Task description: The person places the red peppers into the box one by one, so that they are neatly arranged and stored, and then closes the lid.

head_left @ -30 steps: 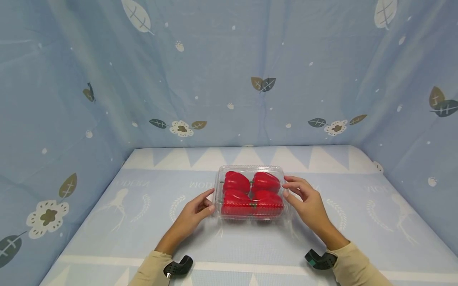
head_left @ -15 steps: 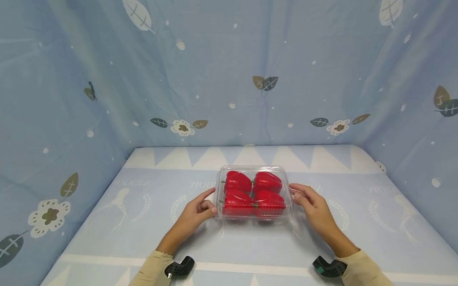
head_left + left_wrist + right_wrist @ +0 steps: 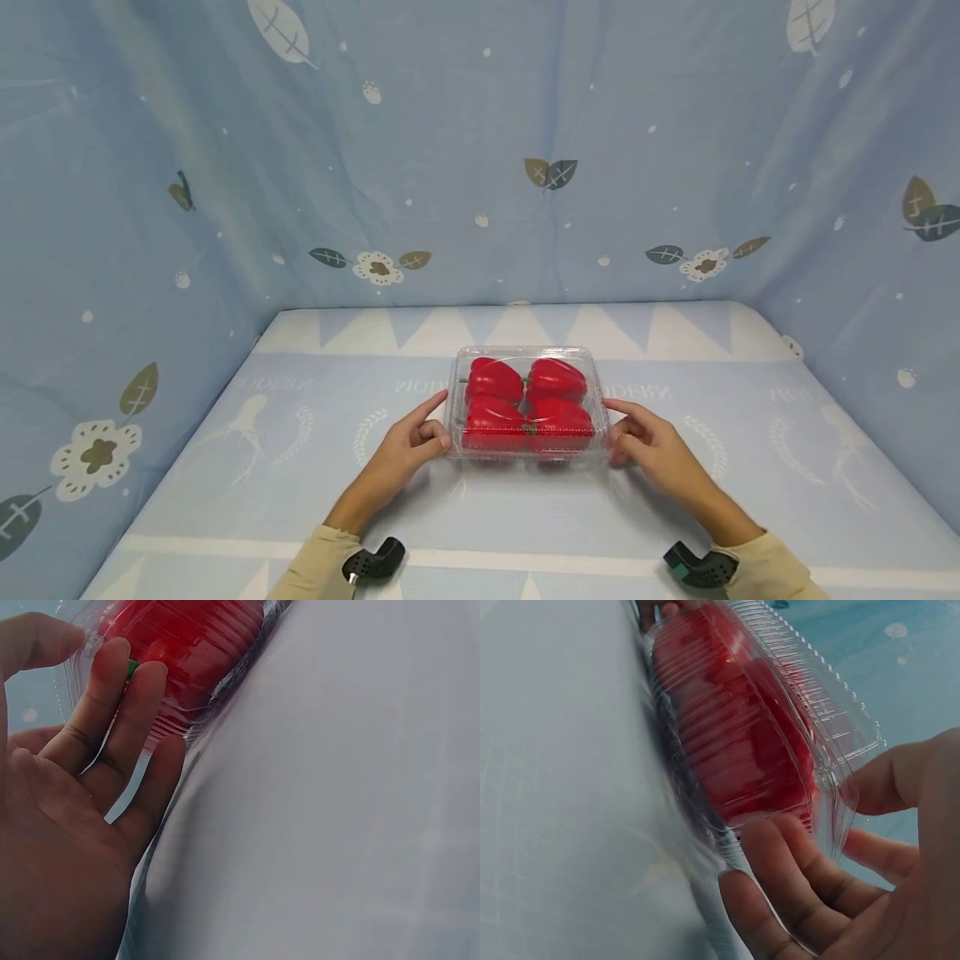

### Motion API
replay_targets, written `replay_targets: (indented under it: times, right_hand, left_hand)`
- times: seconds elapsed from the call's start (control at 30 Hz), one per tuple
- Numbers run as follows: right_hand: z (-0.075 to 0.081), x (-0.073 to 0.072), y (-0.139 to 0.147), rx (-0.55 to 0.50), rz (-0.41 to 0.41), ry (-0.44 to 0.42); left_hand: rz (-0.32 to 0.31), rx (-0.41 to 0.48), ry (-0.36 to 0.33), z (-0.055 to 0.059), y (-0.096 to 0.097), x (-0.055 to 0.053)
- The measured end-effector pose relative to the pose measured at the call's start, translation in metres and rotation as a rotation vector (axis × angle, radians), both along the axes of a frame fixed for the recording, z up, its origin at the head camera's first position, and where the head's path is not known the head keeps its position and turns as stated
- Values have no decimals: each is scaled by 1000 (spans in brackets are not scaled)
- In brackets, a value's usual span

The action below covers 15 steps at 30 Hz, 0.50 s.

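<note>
A clear plastic clamshell box [image 3: 525, 353] sits on the table in the middle of the head view, lid down. Several red bell peppers [image 3: 557, 379] with green stems fill it. My left hand [image 3: 405, 446] holds the box's left side, thumb at the near corner and index finger farther back along the edge. In the left wrist view, the other fingers [image 3: 139, 712] lie against the ribbed side. On the opposite side my right hand [image 3: 660, 450] pinches the rim, thumb [image 3: 892, 776] on the flange and the other fingers curled beneath it.
A pale blue and white printed cloth [image 3: 525, 517] covers the table. Blue patterned curtains [image 3: 480, 125] close in the back and both sides. Each wrist wears a black device, the left one [image 3: 373, 560] and the right one [image 3: 701, 567], near beige sleeves.
My right hand has come down and toward me along the box's right side, its fingers curling in at the near corner. The left hand and the box stay nearly in place.
</note>
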State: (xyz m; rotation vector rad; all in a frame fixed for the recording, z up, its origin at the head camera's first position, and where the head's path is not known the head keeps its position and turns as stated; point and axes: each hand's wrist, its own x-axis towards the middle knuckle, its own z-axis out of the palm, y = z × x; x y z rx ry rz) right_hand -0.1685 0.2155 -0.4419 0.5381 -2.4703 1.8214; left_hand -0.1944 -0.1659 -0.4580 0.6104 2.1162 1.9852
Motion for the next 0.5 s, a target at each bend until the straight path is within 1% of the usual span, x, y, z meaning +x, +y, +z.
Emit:
replay_targets:
  times: [0.17, 0.37, 0.5]
  right_hand:
    - [-3, 0, -2, -123, 122, -12]
    - [-7, -1, -4, -208, 147, -46]
    - [-8, 0, -4, -245, 161, -75]
  left_hand:
    - [-17, -2, -3, 0, 0, 0]
    - [-35, -35, -30, 1, 0, 0]
    - [-52, -16, -41, 1, 1, 0]
